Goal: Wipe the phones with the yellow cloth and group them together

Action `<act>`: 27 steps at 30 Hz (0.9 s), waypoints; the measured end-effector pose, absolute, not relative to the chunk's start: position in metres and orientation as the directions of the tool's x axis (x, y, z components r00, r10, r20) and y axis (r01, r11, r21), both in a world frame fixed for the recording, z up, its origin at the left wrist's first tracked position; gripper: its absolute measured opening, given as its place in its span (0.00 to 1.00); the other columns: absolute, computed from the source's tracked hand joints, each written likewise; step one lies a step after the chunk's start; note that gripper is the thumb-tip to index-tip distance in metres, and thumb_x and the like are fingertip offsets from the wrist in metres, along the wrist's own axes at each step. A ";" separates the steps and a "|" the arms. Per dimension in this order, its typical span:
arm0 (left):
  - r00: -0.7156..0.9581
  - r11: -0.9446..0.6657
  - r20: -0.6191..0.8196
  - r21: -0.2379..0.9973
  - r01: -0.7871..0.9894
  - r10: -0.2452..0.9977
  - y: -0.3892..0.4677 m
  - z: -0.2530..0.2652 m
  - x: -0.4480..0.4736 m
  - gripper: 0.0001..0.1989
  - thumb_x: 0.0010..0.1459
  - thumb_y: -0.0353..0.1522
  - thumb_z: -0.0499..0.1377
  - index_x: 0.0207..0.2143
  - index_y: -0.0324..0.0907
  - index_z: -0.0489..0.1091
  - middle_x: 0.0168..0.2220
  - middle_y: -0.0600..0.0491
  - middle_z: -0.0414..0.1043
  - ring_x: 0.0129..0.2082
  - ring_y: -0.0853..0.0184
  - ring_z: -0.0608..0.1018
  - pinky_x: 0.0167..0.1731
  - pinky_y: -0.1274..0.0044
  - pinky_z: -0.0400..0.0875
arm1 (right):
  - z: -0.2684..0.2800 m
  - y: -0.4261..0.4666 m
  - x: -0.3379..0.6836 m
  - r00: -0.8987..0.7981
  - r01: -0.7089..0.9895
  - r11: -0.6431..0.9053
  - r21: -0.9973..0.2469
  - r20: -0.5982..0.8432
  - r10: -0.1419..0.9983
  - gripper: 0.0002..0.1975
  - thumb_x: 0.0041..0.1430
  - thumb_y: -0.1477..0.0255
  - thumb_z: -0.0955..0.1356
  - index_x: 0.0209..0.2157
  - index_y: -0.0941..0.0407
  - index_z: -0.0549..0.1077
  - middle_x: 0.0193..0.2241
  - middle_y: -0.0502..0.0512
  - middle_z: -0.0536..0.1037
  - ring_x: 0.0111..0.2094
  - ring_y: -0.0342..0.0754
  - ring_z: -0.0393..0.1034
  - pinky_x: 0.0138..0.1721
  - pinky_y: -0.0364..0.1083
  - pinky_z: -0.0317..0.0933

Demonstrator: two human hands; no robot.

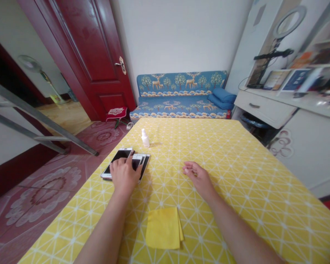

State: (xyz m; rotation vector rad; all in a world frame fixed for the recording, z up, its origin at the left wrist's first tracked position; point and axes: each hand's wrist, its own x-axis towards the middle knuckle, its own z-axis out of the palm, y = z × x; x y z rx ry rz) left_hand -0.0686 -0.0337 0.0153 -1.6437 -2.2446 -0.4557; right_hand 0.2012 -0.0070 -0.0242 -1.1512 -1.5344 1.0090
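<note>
The left hand [123, 175] rests fingers-down on flat black-screened smartphones [117, 158] near the yellow-clothed worktop's [236, 172] left edge; the right hand [198, 178] lies loosely open, empty, mid-worktop.

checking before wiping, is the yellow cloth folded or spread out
Folded: the yellow cloth lies as a small square with layered edges showing along its right side.

The bench [236, 176] wears a yellow cloth crossed by white lines that form triangles, and a plain yellow folded cloth [164, 228] lies on it. The phones [126, 163] have white frames with black screens, and the small bottle [145, 139] is white. Behind, the sofa [181, 95] is blue, patterned with deer and trees, the door [90, 55] is glossy dark red, and the floor tiles [44, 190] are reddish pink with pale floral medallions.
</note>
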 end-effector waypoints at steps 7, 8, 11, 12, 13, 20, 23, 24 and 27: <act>-0.250 0.300 0.406 -0.064 0.952 0.879 -0.037 0.019 -0.062 0.19 0.54 0.44 0.54 0.34 0.38 0.76 0.41 0.41 0.72 0.46 0.50 0.68 0.49 0.62 0.58 | -0.024 -0.007 0.200 -0.134 0.230 0.230 -0.946 0.203 0.970 0.14 0.56 0.63 0.66 0.42 0.55 0.72 0.37 0.57 0.78 0.38 0.52 0.74 0.41 0.52 0.67; -0.240 0.290 0.401 -0.068 0.955 0.884 -0.037 0.019 -0.061 0.19 0.55 0.44 0.54 0.34 0.39 0.76 0.42 0.41 0.72 0.46 0.50 0.67 0.49 0.63 0.59 | -0.023 -0.007 0.201 -0.135 0.240 0.239 -0.941 0.211 0.968 0.14 0.57 0.63 0.66 0.42 0.55 0.72 0.37 0.57 0.78 0.38 0.51 0.74 0.41 0.52 0.67; -0.241 0.281 0.369 -0.059 0.958 0.898 -0.037 0.019 -0.059 0.18 0.56 0.42 0.53 0.34 0.39 0.76 0.43 0.40 0.72 0.47 0.50 0.67 0.44 0.64 0.62 | -0.018 -0.016 0.199 -0.205 0.283 0.343 -0.896 0.293 0.934 0.13 0.58 0.62 0.66 0.42 0.53 0.73 0.38 0.56 0.78 0.38 0.50 0.73 0.41 0.50 0.66; -0.244 0.279 0.358 -0.051 0.959 0.901 -0.037 0.019 -0.059 0.17 0.56 0.41 0.53 0.34 0.39 0.76 0.44 0.40 0.72 0.47 0.50 0.67 0.43 0.64 0.62 | -0.014 -0.021 0.198 -0.275 0.298 0.406 -0.864 0.329 0.903 0.15 0.57 0.61 0.67 0.43 0.52 0.73 0.39 0.55 0.77 0.39 0.50 0.72 0.42 0.50 0.65; -0.242 0.273 0.349 -0.042 0.961 0.905 -0.037 0.019 -0.058 0.17 0.56 0.41 0.53 0.34 0.39 0.76 0.45 0.40 0.72 0.48 0.49 0.67 0.42 0.65 0.63 | -0.010 -0.027 0.195 -0.367 0.309 0.475 -0.824 0.358 0.859 0.17 0.55 0.59 0.69 0.44 0.52 0.73 0.40 0.55 0.77 0.40 0.50 0.71 0.43 0.50 0.64; -0.195 0.186 0.333 0.059 0.981 0.923 -0.035 0.011 -0.057 0.19 0.56 0.38 0.54 0.44 0.37 0.73 0.43 0.41 0.73 0.46 0.53 0.70 0.48 0.67 0.61 | 0.002 -0.061 0.162 -0.758 0.353 0.744 -0.568 0.292 0.583 0.30 0.37 0.53 0.76 0.43 0.51 0.74 0.41 0.53 0.73 0.43 0.53 0.65 0.46 0.51 0.57; -0.228 0.221 0.317 0.058 0.973 0.920 -0.036 0.010 -0.057 0.22 0.54 0.36 0.55 0.50 0.38 0.69 0.45 0.41 0.71 0.44 0.54 0.72 0.47 0.68 0.62 | 0.000 -0.065 0.153 -0.782 0.370 0.736 -0.567 0.237 0.577 0.18 0.41 0.61 0.77 0.33 0.53 0.74 0.35 0.48 0.73 0.40 0.47 0.65 0.43 0.47 0.55; -0.239 0.234 0.314 0.052 0.971 0.919 -0.036 0.011 -0.056 0.23 0.54 0.36 0.56 0.52 0.38 0.68 0.46 0.41 0.71 0.44 0.54 0.72 0.46 0.68 0.62 | 0.000 -0.065 0.152 -0.790 0.359 0.736 -0.574 0.232 0.567 0.15 0.42 0.64 0.77 0.30 0.53 0.73 0.33 0.47 0.73 0.38 0.46 0.65 0.42 0.46 0.54; -0.240 0.237 0.304 0.049 0.970 0.922 -0.037 0.013 -0.055 0.28 0.51 0.35 0.57 0.56 0.37 0.63 0.45 0.40 0.70 0.45 0.53 0.71 0.46 0.68 0.62 | 0.002 -0.066 0.152 -0.795 0.326 0.733 -0.597 0.247 0.554 0.11 0.47 0.70 0.75 0.27 0.55 0.69 0.30 0.45 0.72 0.36 0.44 0.65 0.41 0.45 0.54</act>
